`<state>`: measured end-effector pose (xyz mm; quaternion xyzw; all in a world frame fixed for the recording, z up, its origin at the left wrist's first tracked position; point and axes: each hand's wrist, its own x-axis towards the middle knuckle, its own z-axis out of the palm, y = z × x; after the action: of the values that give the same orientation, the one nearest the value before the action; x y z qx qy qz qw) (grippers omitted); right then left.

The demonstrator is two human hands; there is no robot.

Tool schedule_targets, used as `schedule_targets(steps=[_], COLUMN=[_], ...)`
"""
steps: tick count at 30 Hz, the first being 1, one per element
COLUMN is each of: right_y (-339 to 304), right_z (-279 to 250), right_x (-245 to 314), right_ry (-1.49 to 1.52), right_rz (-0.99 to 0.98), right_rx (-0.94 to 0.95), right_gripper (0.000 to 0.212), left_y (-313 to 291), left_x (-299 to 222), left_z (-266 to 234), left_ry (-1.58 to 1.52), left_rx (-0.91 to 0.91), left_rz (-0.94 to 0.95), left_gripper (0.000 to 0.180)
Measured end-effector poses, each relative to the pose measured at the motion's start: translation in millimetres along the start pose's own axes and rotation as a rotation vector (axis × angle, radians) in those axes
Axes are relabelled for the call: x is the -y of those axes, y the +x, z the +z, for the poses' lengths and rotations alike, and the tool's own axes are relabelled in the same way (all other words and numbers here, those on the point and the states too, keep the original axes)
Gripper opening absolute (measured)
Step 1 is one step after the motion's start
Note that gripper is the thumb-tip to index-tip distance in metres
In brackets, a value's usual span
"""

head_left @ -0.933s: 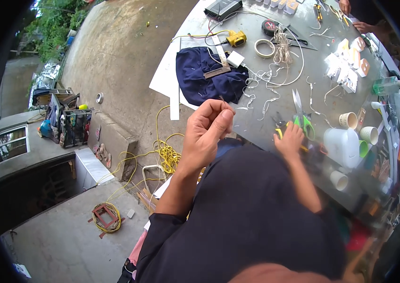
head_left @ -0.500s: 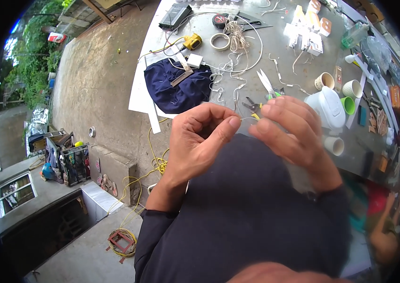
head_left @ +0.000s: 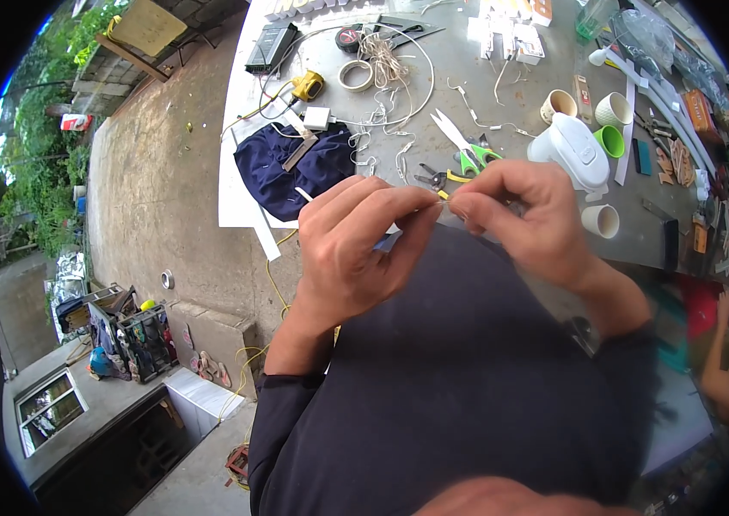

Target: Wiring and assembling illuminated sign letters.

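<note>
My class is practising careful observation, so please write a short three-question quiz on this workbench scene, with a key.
1. Which thing lies on the dark blue cloth?
a) tape measure
b) metal square
c) white jug
2. True or false: the green-handled scissors lie to the right of the tape roll in the picture.
3. How are the left hand and right hand posed?

Key:
1. b
2. True
3. Both pinch, fingertips close together; the thin piece between them is too small to identify.

My left hand (head_left: 356, 241) could pass left over the floor (head_left: 158, 198), but pliers (head_left: 437, 180), scissors (head_left: 474, 158) and the jug (head_left: 569, 153) crowd the far side of my right hand (head_left: 541, 219).
</note>
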<state>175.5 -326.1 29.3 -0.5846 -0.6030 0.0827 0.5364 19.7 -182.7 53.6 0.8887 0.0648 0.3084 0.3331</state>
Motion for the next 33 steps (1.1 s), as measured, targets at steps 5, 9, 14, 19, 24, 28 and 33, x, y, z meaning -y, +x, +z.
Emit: schedule_targets(steps=[5,9,14,19,24,28,33], right_y=[-11,-9,12,31,43,53,60], right_z=[2,6,19,31,57,69,77], right_x=[8,9,10,8,10,17,14], right_ry=[0.602,-0.378,-0.672,-0.732,-0.35,0.008,0.265], right_rz=[0.55,-0.143,-0.549,-0.556,0.022,0.51,0.76], right_rx=[-0.026,-0.116,-0.066,-0.018,-0.007,-0.033,-0.093], right_gripper=[0.024,0.038,0.035,0.023,0.012,0.015,0.027], left_y=[-5,-7,-2,-1,3,5,-3], left_x=[6,17,34,56,77,100,124], left_z=[-2,-16,-30,-40,-45,-41,-57], left_ry=[0.02,-0.631,-0.936,-0.947,-0.481,-0.221,-0.781], left_rx=[0.017,0.098,0.243,0.269,0.195,0.036,0.2], left_rz=[0.052,-0.532,-0.673,-0.636,-0.329,0.074,-0.515], left_gripper=[0.012,0.006,0.01,0.008,0.008,0.017,0.007])
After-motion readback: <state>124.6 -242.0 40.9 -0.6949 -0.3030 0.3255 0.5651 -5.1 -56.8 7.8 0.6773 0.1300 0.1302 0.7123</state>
